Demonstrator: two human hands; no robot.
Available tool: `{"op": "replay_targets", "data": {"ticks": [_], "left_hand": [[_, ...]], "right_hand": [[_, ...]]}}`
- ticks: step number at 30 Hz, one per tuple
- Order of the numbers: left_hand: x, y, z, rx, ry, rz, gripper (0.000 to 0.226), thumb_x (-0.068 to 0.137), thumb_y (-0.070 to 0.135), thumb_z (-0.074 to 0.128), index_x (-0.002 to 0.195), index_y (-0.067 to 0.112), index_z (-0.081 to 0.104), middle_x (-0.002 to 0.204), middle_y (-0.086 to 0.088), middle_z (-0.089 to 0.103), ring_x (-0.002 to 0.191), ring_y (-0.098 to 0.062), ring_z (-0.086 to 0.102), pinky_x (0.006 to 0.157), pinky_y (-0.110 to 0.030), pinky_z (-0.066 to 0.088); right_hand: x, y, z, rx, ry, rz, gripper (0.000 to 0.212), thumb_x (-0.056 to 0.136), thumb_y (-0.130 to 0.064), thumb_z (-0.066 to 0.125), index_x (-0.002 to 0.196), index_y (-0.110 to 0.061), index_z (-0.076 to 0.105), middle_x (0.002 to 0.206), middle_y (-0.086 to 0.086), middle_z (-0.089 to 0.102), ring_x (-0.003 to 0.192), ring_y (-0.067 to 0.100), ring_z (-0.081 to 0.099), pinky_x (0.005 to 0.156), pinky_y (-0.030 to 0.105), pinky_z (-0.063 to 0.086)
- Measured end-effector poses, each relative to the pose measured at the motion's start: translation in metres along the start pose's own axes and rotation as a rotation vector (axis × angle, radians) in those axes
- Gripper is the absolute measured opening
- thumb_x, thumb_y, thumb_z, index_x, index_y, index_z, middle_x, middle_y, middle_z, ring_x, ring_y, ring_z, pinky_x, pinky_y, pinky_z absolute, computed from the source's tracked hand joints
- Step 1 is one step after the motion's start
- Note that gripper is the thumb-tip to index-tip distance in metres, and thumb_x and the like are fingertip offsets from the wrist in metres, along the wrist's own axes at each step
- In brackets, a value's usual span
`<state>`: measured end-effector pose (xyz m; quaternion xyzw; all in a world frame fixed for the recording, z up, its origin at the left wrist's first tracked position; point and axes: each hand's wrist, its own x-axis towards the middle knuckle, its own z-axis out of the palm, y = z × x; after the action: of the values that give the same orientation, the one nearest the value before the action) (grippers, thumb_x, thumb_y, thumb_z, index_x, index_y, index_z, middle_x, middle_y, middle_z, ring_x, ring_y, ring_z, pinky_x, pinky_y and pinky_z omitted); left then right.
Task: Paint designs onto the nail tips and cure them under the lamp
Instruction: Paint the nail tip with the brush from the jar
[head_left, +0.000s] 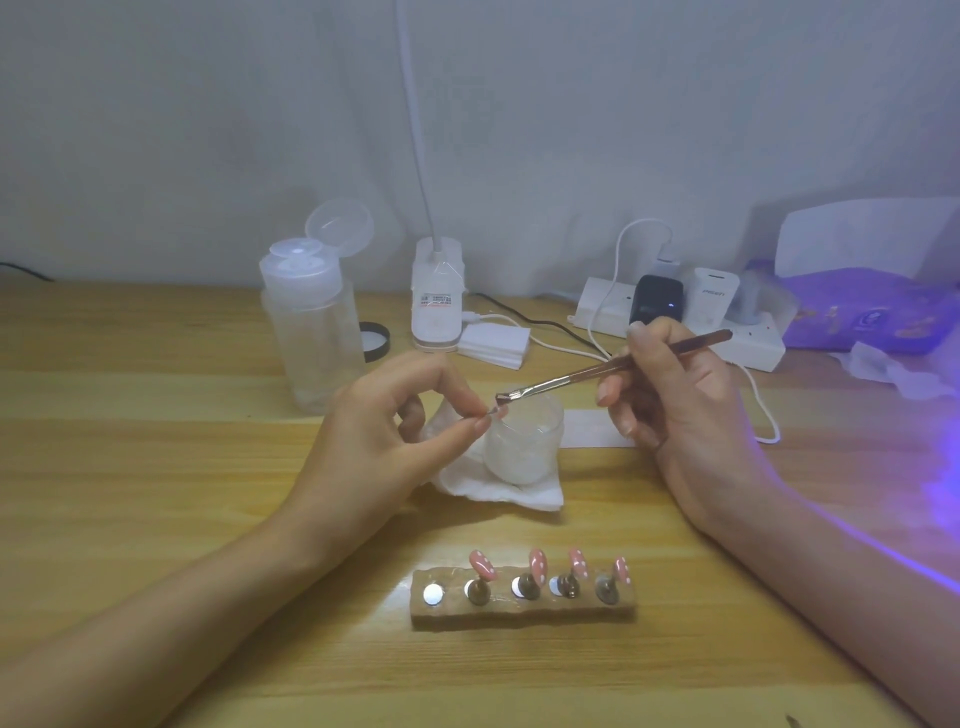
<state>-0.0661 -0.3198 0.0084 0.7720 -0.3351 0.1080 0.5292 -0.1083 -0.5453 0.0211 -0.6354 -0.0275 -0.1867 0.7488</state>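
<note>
Nail tips (537, 564), four of them pink with white dots, stand on small pegs in a brown holder block (522, 613) nearest the person, on the wooden table (156, 467). They are in front of both hands and untouched.

Beyond the block, the left hand (384, 431) pinches a fifth tip (497, 411) between thumb and forefinger, its other fingers curled behind. The right hand (680, 410) grips a slim brush (613, 368) like a pen, angled down to the left. The bristles sit right at the held tip; whether they actually touch it cannot be told.

Directly under that meeting point a frosted glass jar (524, 447) rests on a crumpled white wipe (519, 496).

Farther back are a clear bottle (311, 338) with its flip lid up, a white desk lamp base (436, 301), a stack of white pads (493, 345) and a power strip (748, 348). At far right, well apart from both hands, a white curing lamp (862, 234) casts violet light.
</note>
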Motion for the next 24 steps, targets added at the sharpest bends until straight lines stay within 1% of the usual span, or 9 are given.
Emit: {"op": "replay_targets", "data": {"ticks": [4,8,10,11,12,14,18,22,24], "left_hand": [[0.0008,0.0006,0.0003,0.011,0.019,-0.017,0.013,0.081,0.023,0.081,0.077,0.022,0.068,0.060,0.028,0.055,0.050,-0.019,0.044,0.056,-0.010,0.038],[0.0010,0.0000,0.0012,0.008,0.014,-0.012,0.014,0.082,0.018,0.080,0.076,0.023,0.068,0.061,0.027,0.054,0.050,-0.021,0.042,0.056,-0.011,0.038],[0.0010,-0.0005,0.0009,0.004,0.016,-0.009,0.016,0.081,0.021,0.081,0.075,0.026,0.068,0.063,0.025,0.054,0.050,-0.016,0.039,0.056,-0.012,0.038],[0.0009,-0.0002,0.0005,0.007,0.017,-0.005,0.015,0.081,0.025,0.082,0.075,0.028,0.068,0.065,0.024,0.053,0.050,-0.010,0.036,0.056,-0.011,0.036],[0.0007,-0.0002,0.0003,0.014,0.017,0.002,0.014,0.081,0.028,0.080,0.075,0.029,0.067,0.067,0.023,0.053,0.051,-0.008,0.035,0.056,-0.010,0.035],[0.0008,0.0003,0.0005,0.030,0.018,0.017,0.011,0.080,0.030,0.077,0.075,0.030,0.067,0.071,0.022,0.054,0.053,-0.007,0.033,0.056,-0.009,0.031],[0.0002,0.0006,-0.0001,0.046,0.018,0.037,0.012,0.080,0.027,0.076,0.075,0.030,0.066,0.069,0.026,0.053,0.053,-0.006,0.030,0.055,-0.008,0.029],[0.0000,0.0007,0.0003,0.046,0.011,0.039,0.013,0.081,0.025,0.078,0.075,0.028,0.066,0.064,0.027,0.049,0.053,-0.005,0.032,0.055,-0.007,0.029],[0.0000,0.0010,0.0006,0.045,0.014,0.034,0.012,0.080,0.028,0.076,0.075,0.028,0.066,0.063,0.026,0.049,0.053,-0.005,0.031,0.055,-0.007,0.029]], "right_hand": [[0.0014,0.0011,0.0003,-0.009,0.040,0.017,0.027,0.083,-0.039,0.061,0.070,-0.020,0.048,0.058,0.004,0.065,0.037,0.008,0.041,0.037,0.014,0.028],[0.0013,0.0000,-0.0001,0.008,-0.015,-0.002,0.029,0.086,-0.042,0.063,0.073,-0.020,0.049,0.061,0.003,0.066,0.039,0.009,0.044,0.039,0.016,0.029],[0.0015,0.0003,0.0013,-0.015,-0.008,0.010,0.030,0.085,-0.041,0.065,0.072,-0.020,0.048,0.061,0.005,0.066,0.039,0.010,0.044,0.038,0.015,0.029],[0.0020,0.0006,0.0015,-0.018,0.017,0.019,0.029,0.085,-0.039,0.063,0.071,-0.019,0.047,0.059,0.006,0.065,0.038,0.010,0.042,0.038,0.015,0.028],[0.0024,0.0009,0.0011,-0.015,0.044,0.026,0.029,0.086,-0.037,0.061,0.071,-0.019,0.045,0.058,0.005,0.064,0.038,0.009,0.040,0.037,0.015,0.027],[0.0026,0.0003,-0.0003,0.010,0.059,0.030,0.028,0.087,-0.036,0.059,0.072,-0.019,0.044,0.058,0.004,0.064,0.038,0.009,0.039,0.037,0.016,0.026],[0.0007,-0.0013,0.0018,-0.004,0.004,0.044,0.029,0.083,-0.041,0.062,0.072,-0.020,0.045,0.059,0.004,0.065,0.039,0.010,0.042,0.039,0.016,0.027],[0.0021,-0.0002,-0.0002,0.002,0.066,0.070,0.029,0.092,-0.031,0.058,0.072,-0.019,0.042,0.055,0.003,0.062,0.038,0.009,0.038,0.038,0.016,0.023],[0.0009,-0.0018,0.0006,0.026,0.030,0.050,0.028,0.088,-0.036,0.058,0.073,-0.019,0.042,0.056,0.003,0.063,0.039,0.009,0.040,0.039,0.016,0.025]]}}
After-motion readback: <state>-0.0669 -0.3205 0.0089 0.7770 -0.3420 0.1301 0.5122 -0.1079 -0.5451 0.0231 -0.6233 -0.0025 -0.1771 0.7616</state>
